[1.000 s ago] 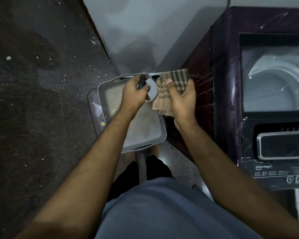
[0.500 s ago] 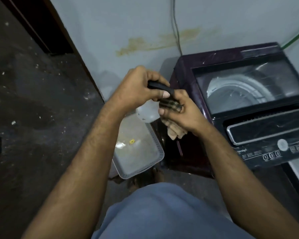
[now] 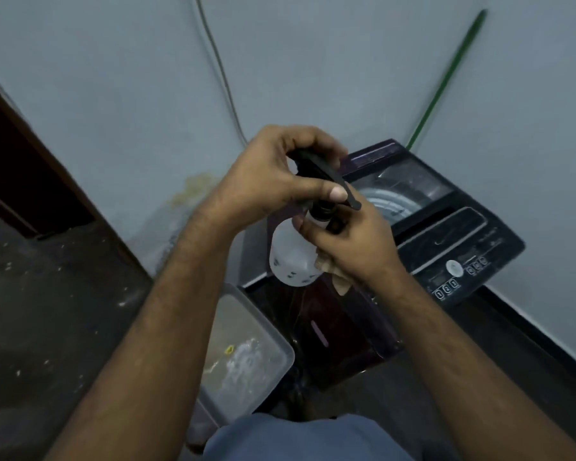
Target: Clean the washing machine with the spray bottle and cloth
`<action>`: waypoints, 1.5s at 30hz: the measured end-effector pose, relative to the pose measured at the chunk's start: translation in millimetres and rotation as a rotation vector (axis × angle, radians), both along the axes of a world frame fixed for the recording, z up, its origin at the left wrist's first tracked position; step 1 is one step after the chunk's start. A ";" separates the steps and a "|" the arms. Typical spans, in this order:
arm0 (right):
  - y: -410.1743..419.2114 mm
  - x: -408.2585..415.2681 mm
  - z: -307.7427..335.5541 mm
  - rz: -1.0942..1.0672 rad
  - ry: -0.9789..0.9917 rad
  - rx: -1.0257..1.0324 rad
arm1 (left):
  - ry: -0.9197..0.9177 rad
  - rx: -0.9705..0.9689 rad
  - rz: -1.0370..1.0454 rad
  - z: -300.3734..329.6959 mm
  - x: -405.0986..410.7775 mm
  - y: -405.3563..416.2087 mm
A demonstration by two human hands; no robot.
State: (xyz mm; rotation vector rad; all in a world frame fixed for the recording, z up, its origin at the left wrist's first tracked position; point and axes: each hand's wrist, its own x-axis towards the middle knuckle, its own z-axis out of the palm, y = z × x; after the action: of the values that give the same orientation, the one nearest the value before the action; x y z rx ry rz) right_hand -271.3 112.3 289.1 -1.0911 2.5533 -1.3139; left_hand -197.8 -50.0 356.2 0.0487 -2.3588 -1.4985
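Your left hand (image 3: 263,181) grips the black trigger head of the translucent white plastic spray bottle (image 3: 291,257); your right hand (image 3: 350,244) pinches its neck with the beige cloth (image 3: 341,281) tucked under. Looks like prep, sprayer likely being adjusted. Next: aim at the dark maroon top-load washing machine (image 3: 446,227) and squeeze.

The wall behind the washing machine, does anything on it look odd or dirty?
Yes. The wall has a yellowish-brown stain low down, left of the washing machine and behind the left hand. It stands out as a blotch against the pale paint. What caused it cannot be told.
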 end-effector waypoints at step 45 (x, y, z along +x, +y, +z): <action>176.9 -243.6 25.8 0.476 -0.199 0.154 | 0.030 0.215 0.452 -93.4 -178.4 241.4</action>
State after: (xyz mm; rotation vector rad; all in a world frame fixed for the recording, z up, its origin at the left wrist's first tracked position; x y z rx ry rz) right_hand -514.9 289.2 314.9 -1.3464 2.0404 -1.0261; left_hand -376.3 191.4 262.8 0.5660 -1.9760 -1.4939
